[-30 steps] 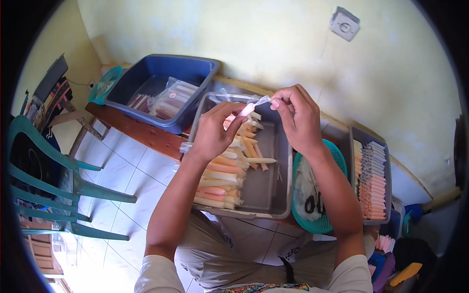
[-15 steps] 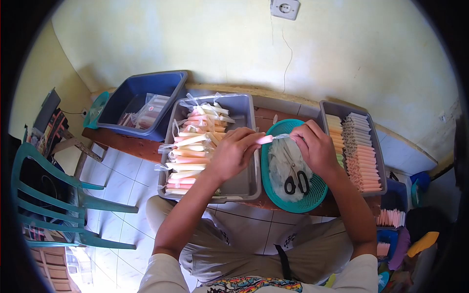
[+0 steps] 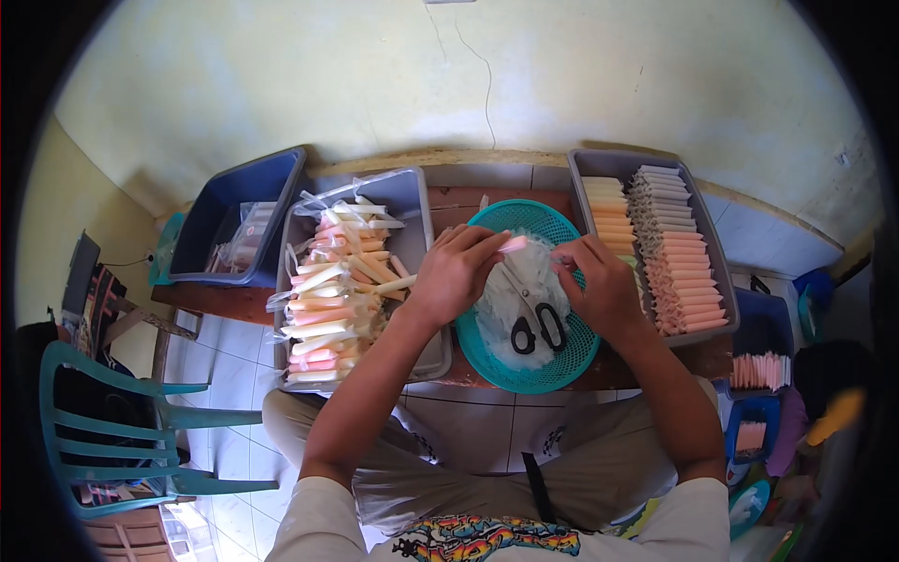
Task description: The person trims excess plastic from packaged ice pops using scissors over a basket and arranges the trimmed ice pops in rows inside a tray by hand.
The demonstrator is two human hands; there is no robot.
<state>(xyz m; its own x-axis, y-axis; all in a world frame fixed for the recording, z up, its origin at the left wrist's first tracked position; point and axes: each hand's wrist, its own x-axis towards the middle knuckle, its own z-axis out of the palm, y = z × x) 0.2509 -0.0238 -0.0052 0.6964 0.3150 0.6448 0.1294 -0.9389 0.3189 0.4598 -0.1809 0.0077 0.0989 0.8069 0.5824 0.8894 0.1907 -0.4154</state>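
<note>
My left hand (image 3: 459, 276) is closed around a pink ice pop (image 3: 513, 244) in a clear plastic tube, its end sticking out past the fingertips. A little to the right, my right hand (image 3: 599, 286) has thumb and fingers pinched together; what they hold, if anything, is too small to make out. Both hands are above a teal basket (image 3: 482, 361) with clear plastic scraps (image 3: 501, 314) inside. Black-handled scissors (image 3: 538, 323) lie on the scraps. Left of the basket, a grey tub (image 3: 433, 361) holds a heap of pink, cream and orange ice pops (image 3: 323, 304).
On the right, a grey tray (image 3: 579, 173) holds neat rows of tubes (image 3: 688, 272). A dark blue tub (image 3: 206, 215) with plastic packs stands at the far left of the wooden bench (image 3: 229, 300). A green plastic chair (image 3: 112, 426) is at the left.
The view has shifted, so the tubs and basket sit further left. My right hand has come away from the ice pop's clear plastic end, leaving a gap between the hands.
</note>
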